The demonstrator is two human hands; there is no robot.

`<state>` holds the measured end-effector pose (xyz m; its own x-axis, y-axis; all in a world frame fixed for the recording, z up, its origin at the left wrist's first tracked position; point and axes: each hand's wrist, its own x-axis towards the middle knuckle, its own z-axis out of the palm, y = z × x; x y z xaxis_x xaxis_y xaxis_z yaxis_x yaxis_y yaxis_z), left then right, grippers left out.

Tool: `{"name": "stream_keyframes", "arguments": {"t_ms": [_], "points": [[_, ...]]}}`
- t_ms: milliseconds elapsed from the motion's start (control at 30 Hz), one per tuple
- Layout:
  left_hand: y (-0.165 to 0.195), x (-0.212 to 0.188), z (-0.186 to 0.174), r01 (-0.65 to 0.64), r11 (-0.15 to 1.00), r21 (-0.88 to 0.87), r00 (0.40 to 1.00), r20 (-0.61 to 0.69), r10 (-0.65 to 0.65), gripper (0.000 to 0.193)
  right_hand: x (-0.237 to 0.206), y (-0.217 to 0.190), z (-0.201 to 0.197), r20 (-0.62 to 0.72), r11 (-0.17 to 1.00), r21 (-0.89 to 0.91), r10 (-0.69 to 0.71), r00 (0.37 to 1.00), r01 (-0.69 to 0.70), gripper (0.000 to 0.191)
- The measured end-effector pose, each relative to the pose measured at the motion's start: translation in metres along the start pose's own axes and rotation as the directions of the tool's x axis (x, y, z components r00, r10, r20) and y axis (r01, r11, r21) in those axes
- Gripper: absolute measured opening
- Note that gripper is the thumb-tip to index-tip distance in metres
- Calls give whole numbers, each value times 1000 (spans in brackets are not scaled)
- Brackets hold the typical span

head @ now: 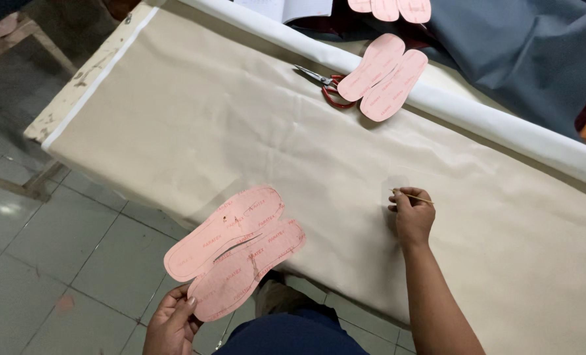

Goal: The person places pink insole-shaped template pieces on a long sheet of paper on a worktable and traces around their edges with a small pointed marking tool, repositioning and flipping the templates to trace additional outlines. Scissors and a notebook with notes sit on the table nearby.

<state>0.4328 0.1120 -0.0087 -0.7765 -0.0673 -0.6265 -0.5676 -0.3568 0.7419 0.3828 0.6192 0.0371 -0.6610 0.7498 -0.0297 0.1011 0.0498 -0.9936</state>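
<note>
Pink insole patterns (235, 248) are gripped by the left hand (172, 323) at lower centre; a thin stick (412, 196) is pinched by the right hand (411, 215) on beige fabric (240, 131).

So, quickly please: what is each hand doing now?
Left hand: closed on the pink sole-shaped patterns.
Right hand: closed on a thin stick, resting on the beige fabric.

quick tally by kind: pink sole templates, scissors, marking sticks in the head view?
Pink sole-shaped templates: 7; 2 in the left hand, 2 by the scissors, 3 partly cut off at the top edge
Red-handled scissors: 1
Thin marking stick in the right hand: 1
Total: 9
</note>
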Motion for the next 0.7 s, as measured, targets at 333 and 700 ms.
{"name": "stream_keyframes", "arguments": {"t_ms": [333,700], "points": [[92,131,-10,49,987,153,998,36,-55,33,46,15,53,-231,998,-65,-28,972,13,9],[145,196,14,52,955,291,998,20,-61,34,43,13,62,-303,998,-47,27,952,-43,8]]}}
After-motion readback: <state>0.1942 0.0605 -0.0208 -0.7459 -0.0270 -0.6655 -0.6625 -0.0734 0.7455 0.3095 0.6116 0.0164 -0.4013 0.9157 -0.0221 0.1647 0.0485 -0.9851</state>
